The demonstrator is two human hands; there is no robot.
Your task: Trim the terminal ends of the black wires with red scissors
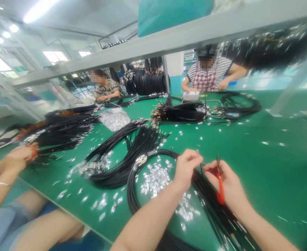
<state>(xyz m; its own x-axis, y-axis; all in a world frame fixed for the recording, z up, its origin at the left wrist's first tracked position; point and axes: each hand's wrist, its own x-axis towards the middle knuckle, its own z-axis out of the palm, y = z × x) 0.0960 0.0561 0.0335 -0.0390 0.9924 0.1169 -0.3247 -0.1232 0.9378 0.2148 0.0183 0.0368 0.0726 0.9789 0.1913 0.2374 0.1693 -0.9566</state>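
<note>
Left hand (pixel 186 169) pinches a black cable (pixel 201 169) near its end, between the two hands; right hand (pixel 229 184) wraps red-handled cutters (pixel 220 190), tips up, just beside it. Looks like cable-end trimming; the next move calls for a steady pinch and lined-up blades. That end points up, the long axis near upright. Out beyond, silvery scraps (pixel 156 179) lie inside a coil (pixel 130 188) on the green table (pixel 286 167).

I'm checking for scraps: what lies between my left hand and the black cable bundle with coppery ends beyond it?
The head view shows green tabletop with a few silvery pieces between your left hand and that bundle.
</note>
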